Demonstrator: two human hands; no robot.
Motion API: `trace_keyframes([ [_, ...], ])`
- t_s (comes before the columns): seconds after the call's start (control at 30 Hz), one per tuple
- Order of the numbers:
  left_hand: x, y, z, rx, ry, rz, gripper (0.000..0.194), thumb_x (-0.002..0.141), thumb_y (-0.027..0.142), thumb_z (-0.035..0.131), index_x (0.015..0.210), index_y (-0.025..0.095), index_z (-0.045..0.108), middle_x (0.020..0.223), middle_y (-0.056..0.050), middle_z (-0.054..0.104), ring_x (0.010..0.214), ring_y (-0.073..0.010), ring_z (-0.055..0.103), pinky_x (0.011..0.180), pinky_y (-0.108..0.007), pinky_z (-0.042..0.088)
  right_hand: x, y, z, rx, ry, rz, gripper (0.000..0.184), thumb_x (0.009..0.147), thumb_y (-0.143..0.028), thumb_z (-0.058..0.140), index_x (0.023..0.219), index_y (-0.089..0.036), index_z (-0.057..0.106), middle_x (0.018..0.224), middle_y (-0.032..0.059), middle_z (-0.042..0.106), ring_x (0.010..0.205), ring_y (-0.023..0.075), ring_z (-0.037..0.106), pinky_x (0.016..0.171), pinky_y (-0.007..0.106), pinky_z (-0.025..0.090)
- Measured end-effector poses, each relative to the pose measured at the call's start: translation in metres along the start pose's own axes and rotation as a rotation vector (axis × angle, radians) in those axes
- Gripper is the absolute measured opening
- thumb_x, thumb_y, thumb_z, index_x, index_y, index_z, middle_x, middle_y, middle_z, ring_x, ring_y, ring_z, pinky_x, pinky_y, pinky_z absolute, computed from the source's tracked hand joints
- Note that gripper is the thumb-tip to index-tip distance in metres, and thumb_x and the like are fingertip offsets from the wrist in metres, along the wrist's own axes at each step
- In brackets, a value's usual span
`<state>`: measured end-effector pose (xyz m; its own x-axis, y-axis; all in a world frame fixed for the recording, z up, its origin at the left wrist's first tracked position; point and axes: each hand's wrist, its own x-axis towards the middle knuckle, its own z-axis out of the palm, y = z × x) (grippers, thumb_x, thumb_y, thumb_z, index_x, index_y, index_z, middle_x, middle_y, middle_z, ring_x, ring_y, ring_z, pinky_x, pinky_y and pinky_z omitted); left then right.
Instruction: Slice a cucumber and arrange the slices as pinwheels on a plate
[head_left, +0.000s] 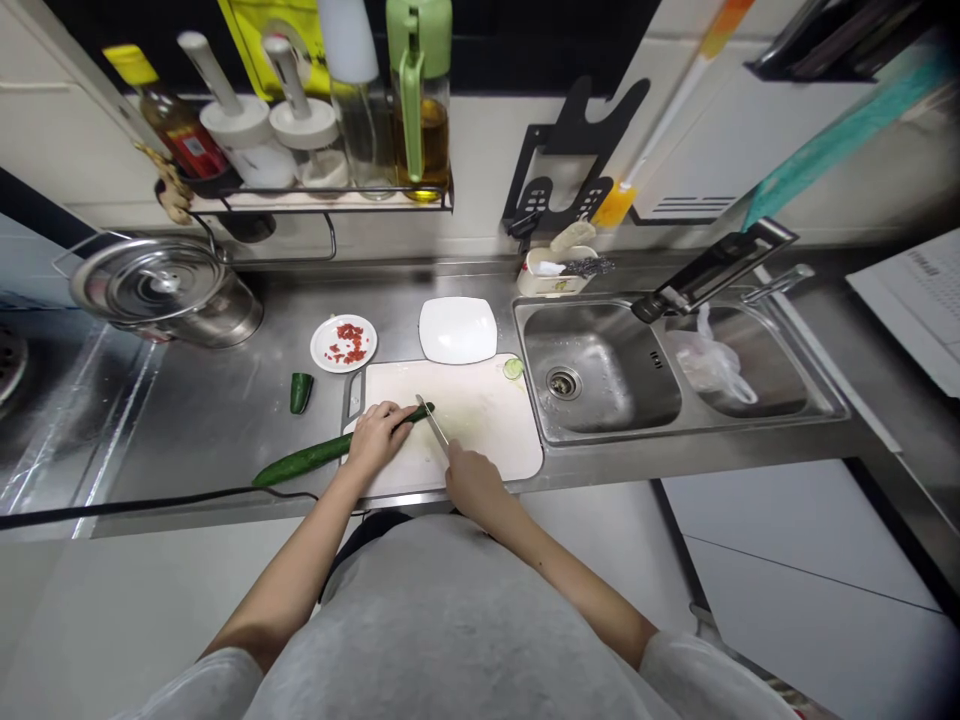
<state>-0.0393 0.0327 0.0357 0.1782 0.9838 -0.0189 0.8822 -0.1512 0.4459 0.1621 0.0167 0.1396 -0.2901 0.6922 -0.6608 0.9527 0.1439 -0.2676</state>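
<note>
A long green cucumber point(300, 461) lies across the left edge of a white cutting board point(480, 420) on the steel counter. My left hand point(379, 433) is closed over the cucumber near its right end, pinning it to the board. My right hand point(471, 480) grips the handle of a knife point(433, 419), whose blade angles up towards the cucumber's tip right next to my left fingers. A cucumber slice point(513, 368) lies at the board's far right corner.
Behind the board sit an empty white square plate point(457, 329) and a small dish of chopped red bits point(343, 343). A green cucumber end point(301, 391) lies on the counter. A lidded steel pot point(161, 290) stands left; a double sink point(600, 375) is to the right. A black cable point(150, 503) runs along the front edge.
</note>
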Motion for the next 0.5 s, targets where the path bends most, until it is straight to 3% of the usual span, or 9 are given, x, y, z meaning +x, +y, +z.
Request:
trace_keyframes([
  [0.5, 0.0002, -0.0031, 0.0036, 0.004, 0.071, 0.031, 0.034, 0.092, 0.036, 0.051, 0.124, 0.031, 0.064, 0.103, -0.005, 0.063, 0.091, -0.02, 0.056, 0.083, -0.034, 0.044, -0.0063, -0.0018, -0.0013, 0.009, -0.036, 0.015, 0.033, 0.091, -0.012, 0.038, 0.123, -0.012, 0.046, 0.1, 0.0164, 0.068, 0.096, 0.0259, 0.065, 0.072, 0.031, 0.045],
])
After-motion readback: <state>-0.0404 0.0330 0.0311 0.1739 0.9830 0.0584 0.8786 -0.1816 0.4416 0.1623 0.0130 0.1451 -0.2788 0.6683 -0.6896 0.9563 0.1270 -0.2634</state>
